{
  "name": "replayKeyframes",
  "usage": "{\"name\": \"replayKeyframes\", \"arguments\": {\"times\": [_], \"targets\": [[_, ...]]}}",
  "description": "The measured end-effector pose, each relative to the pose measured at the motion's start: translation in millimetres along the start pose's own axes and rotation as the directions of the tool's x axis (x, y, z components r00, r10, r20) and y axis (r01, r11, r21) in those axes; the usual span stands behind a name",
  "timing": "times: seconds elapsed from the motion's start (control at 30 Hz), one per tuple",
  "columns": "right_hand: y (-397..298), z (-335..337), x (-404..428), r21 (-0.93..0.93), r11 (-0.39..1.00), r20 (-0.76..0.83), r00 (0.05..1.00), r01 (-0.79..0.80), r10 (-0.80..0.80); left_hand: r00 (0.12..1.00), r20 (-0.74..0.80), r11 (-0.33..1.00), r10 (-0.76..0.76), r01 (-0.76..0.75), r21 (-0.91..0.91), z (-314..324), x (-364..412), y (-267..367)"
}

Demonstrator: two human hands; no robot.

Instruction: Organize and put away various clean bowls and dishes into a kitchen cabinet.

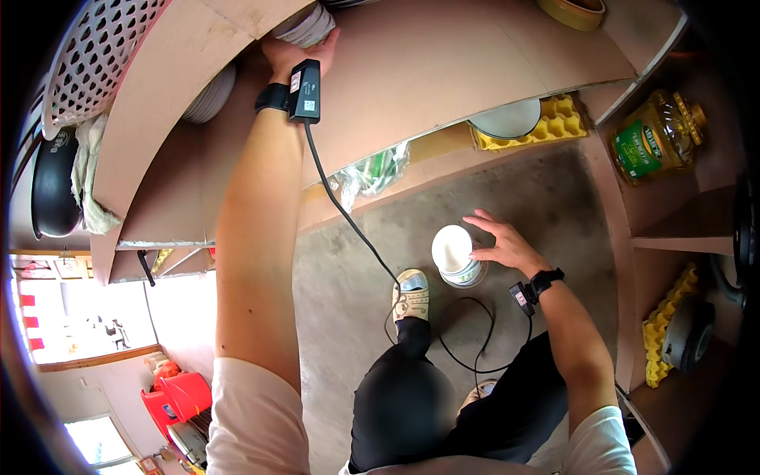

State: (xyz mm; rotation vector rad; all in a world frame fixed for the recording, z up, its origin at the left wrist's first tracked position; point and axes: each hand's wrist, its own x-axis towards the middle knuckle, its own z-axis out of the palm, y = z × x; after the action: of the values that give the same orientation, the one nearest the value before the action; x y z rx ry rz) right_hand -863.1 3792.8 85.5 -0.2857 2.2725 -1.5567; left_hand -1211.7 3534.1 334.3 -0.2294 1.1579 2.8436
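My left hand (301, 52) reaches up into the cabinet at the top, its palm and fingers against a stack of white bowls (309, 28). Whether it grips them is hard to tell, as part of the hand and stack is hidden. A second stack of white dishes (215, 95) stands to the left of that forearm. On the right, my right hand (502, 242) has its thumb and fingers spread beside a stack of white bowls or cups (452, 249) above the grey floor. The thumb tip meets the rim in view; firm contact cannot be told.
The cabinet shelf (451, 59) spans the top. Below it lie a plastic bag (377, 172) and a plate (507, 119) on a yellow egg tray (561, 122). An oil bottle (653, 139) and a pan (689, 332) occupy the right shelves. Black cables (350, 219) hang from both wrists.
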Motion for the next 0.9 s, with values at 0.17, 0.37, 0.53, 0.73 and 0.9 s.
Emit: {"name": "replayKeyframes", "arguments": {"times": [0.17, 0.37, 0.53, 0.73, 0.9], "targets": [[-4.3, -4.5, -4.3, 0.007, 1.000, -0.037, 0.999, 0.009, -0.009, 0.986, 0.157, 0.999, -0.049, 0.048, 0.013, -26.2, 33.5, 22.6], [-6.5, -12.2, -9.4, 0.009, 1.000, -0.083, 0.996, 0.016, -0.015, 0.985, 0.113, 0.991, -0.132, 0.133, -0.001, -28.0, 66.7, 33.6], [-8.8, -19.3, -13.7, 0.004, 1.000, -0.116, 0.993, 0.011, -0.010, 0.974, 0.188, 0.989, -0.126, 0.108, 0.103, -33.1, 89.1, 35.6], [-12.3, -21.5, -15.3, -0.008, 0.999, -0.135, 0.990, 0.047, -0.047, 0.969, 0.188, 0.964, -0.163, 0.116, 0.239, -47.4, 119.6, 54.2], [-8.5, -21.9, -15.9, 0.004, 0.999, -0.151, 0.987, 0.053, -0.052, 0.963, 0.158, 0.956, -0.217, 0.177, 0.234, -40.1, 120.9, 54.3]]}}
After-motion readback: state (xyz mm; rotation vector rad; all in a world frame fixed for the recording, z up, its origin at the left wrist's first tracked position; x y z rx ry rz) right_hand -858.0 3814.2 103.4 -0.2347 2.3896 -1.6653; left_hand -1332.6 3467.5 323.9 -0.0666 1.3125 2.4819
